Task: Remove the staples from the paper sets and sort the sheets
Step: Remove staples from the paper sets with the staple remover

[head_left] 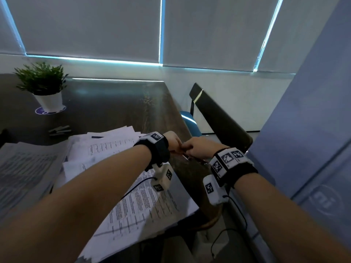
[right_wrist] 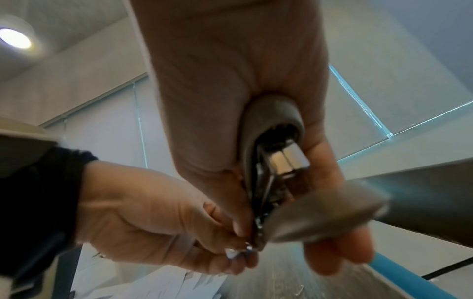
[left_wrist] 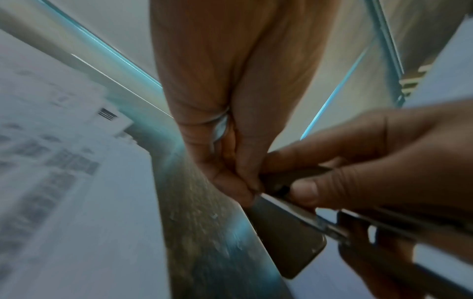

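At the right-hand edge of the desk [head_left: 121, 103], both hands meet over bare wood, just beside the loose spread of printed sheets [head_left: 136, 202]. Right hand [head_left: 199, 149] is clenched around a grey stapler-type tool [right_wrist: 271, 153], thumb along its side, metal nose pointing toward the other hand. Left hand [head_left: 172, 141] has thumb and fingertips [right_wrist: 238, 257] pinched at that nose, where a small glinting scrap, probably a pulled staple [right_wrist: 247, 247], sits; it is too small to confirm. No sheet appears caught in the tool, and the paper sets lie on the desk to the left. Judgement: the step in hand is clearing the staple from the nose. Advised practice: hold the tool steady, draw the staple straight out along the nose, keep the fingertips clear of its points, and carry it off before it falls among the papers. Room is tight: the desk edge runs directly under the hands, with a chair [head_left: 218, 114] and blue partition [head_left: 303, 120] beyond. Open room lies leftward, toward the potted plant [head_left: 43, 82].
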### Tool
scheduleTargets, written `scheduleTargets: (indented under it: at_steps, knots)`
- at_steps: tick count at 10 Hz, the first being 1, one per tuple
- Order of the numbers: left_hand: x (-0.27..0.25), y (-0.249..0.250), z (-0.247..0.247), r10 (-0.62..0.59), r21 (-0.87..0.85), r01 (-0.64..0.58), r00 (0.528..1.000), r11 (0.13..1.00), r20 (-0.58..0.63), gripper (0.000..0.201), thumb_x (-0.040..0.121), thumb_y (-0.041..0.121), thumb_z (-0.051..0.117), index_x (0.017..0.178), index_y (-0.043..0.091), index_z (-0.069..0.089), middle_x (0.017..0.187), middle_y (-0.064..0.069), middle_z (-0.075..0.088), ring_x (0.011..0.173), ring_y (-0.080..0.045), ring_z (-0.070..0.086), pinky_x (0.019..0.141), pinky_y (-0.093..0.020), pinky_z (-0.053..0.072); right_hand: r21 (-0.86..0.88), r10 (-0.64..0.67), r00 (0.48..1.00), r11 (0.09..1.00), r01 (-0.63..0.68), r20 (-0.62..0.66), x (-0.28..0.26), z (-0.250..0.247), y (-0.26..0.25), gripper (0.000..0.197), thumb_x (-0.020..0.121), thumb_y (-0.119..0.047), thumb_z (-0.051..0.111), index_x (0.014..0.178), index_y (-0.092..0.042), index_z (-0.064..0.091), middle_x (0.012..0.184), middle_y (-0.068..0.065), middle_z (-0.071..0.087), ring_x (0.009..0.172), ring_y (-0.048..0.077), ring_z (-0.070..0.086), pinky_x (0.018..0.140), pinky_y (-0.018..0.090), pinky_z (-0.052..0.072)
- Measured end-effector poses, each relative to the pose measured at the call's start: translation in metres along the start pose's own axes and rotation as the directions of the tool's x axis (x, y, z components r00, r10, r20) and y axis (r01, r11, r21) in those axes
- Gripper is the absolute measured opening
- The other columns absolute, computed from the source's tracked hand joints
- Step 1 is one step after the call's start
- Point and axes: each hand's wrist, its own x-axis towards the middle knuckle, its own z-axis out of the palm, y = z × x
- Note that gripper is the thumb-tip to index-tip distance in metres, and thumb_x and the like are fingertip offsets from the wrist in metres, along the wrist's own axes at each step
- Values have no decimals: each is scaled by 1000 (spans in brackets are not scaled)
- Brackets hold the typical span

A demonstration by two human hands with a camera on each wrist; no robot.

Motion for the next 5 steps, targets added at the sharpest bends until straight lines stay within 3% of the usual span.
scheduleTargets:
  at_steps: [1, 2, 3, 4, 5]
  knots:
    - [12, 17, 17, 18, 185, -9, 999, 983, -48, 16, 83, 7, 69, 97, 12, 74, 93, -5, 68, 73, -13, 58, 73, -24, 49, 9, 52, 998, 999, -51, -45, -8, 1, 12, 34, 95, -16, 53, 121, -33, 68, 107, 0, 67, 98, 17, 63, 87, 30, 49]
    - [22, 19, 32, 21, 283, 8, 995, 959, -100, 21, 85, 9, 64, 104, 10, 73, 107, -6, 69, 82, -13, 55, 75, -24, 45, 88, 107, 991, 991, -100, -83, -12, 9, 24, 24, 93, -13, 58, 105, -27, 73, 90, -6, 66, 92, 15, 64, 84, 30, 52]
    - [27, 13, 39, -10, 276, 44, 992, 960, -125, 24, 90, 11, 59, 110, 6, 70, 101, -8, 68, 83, -13, 55, 75, -23, 45, 159, 137, 985, 980, -118, -110, -14, 12, 28, 27, 93, -10, 58, 111, -23, 73, 103, -5, 69, 97, 13, 65, 90, 31, 54]
    - [29, 2, 45, -47, 245, 61, 997, 968, -64, 31, 95, 8, 50, 122, 0, 61, 111, -14, 65, 87, -16, 52, 79, -26, 46, 239, 184, 966, 961, -138, -182, -16, 9, 30, 39, 96, -12, 55, 133, -25, 60, 135, 1, 59, 115, 15, 59, 99, 30, 47]
    - [25, 4, 29, -59, 237, 86, 991, 968, -119, 30, 93, 7, 51, 121, 1, 62, 109, -14, 64, 84, -15, 51, 70, -20, 44, 481, 287, 931, 864, -150, -225, -15, 5, 27, 55, 97, -18, 57, 148, -23, 39, 143, 8, 48, 118, 22, 55, 100, 37, 47]
